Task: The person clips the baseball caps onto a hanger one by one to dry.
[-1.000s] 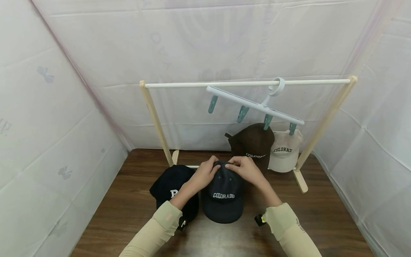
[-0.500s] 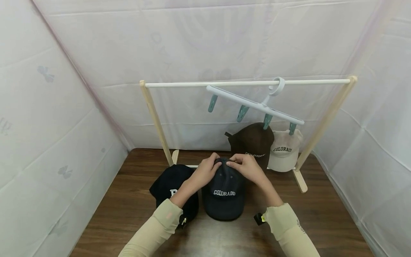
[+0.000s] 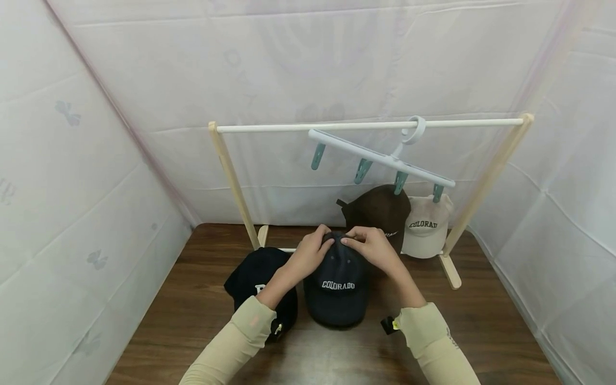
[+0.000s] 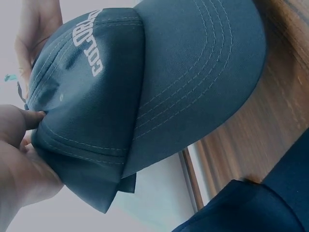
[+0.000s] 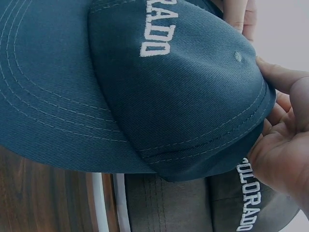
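Over the wooden table [image 3: 327, 363] we see the dark COLORADO baseball cap [image 3: 337, 299], long from crown [image 3: 340, 267] to brim [image 3: 335, 314], which points down and our way. Arms [image 3: 228, 337] stretched forward, the left hand [image 3: 309, 255] and right hand [image 3: 372, 248] pinch its crown, thumbs in front. Wrist views show us stitching [image 4: 217, 60] too faint in the head view.

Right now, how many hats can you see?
4: the charcoal hat held by the left hand and right hand, the black hat on the table, the brown hat and cream hat hanging from the hanger.
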A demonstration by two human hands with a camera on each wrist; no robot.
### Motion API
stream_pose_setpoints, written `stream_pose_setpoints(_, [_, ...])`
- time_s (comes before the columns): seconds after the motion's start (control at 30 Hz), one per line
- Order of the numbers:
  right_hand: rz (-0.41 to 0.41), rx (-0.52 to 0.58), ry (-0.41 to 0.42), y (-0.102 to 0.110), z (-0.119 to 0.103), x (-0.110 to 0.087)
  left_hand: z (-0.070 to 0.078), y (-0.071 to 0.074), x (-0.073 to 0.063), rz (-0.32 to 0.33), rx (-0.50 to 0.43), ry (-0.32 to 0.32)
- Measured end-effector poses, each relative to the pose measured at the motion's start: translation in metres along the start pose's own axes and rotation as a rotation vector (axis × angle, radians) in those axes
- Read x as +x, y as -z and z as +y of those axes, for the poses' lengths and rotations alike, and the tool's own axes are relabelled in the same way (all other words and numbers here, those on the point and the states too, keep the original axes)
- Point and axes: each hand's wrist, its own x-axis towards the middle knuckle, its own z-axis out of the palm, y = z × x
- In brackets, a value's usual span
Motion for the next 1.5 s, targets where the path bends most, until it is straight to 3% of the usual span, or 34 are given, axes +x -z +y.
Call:
stream_pose_setpoints(0.23, [-0.001,-0.007,0.017,0.004,-0.001,0.001,0.003,0.001,0.001,0.01,-0.01,0.008])
stream_pose_setpoints(0.7, [0.015,-0.046,0.083,0.017,-0.007,0.0,0.005,0.008,-0.002,-0.008,-0.128,0.0])
stream_pose_setpoints(1.1, [0.077,-0.088,0.126,0.015,-0.009,0.003,0.005,0.01,0.001,0.062,-0.155,-0.039])
stream_pose_setpoints(1.5, [0.086,-0.096,0.161,0.019,-0.019,0.004,0.01,0.013,0.004,0.18,-0.107,-0.085])
